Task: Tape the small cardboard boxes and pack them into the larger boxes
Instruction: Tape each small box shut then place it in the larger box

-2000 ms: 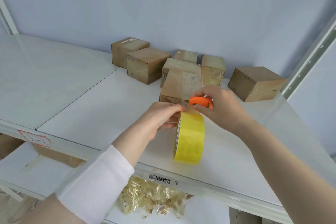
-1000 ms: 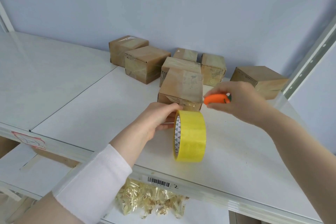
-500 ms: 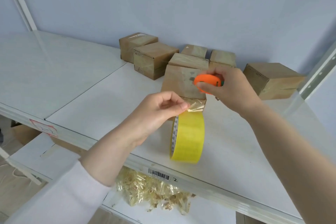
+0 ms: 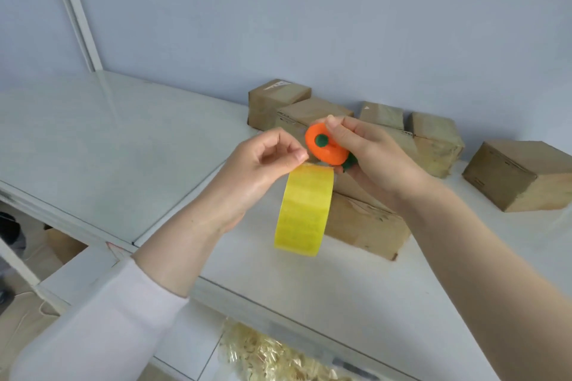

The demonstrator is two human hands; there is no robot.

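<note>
A yellow tape roll [image 4: 305, 210] hangs in the air above the white shelf [image 4: 356, 281]. My left hand [image 4: 260, 170] pinches the roll's loose end at its top edge. Close beside it, my right hand [image 4: 368, 158] grips an orange cutter with a green knob [image 4: 325, 145]. Behind the roll, a small cardboard box [image 4: 365, 226] rests on the shelf, partly hidden by my right wrist. Several more small cardboard boxes [image 4: 278, 102] line the back wall, and one box [image 4: 520, 175] sits apart at the right.
The shelf stretches bare to the left, with a seam [image 4: 173, 207] between two panels. A white upright post [image 4: 74, 9] rises at the back left. Below the front edge lies a clear bag of pale shavings [image 4: 272, 356], and a lower shelf [image 4: 80, 275].
My left hand has lifted the tape roll off the shelf by its loose end. My right hand has brought the orange cutter in close to it. The view has swung left.
</note>
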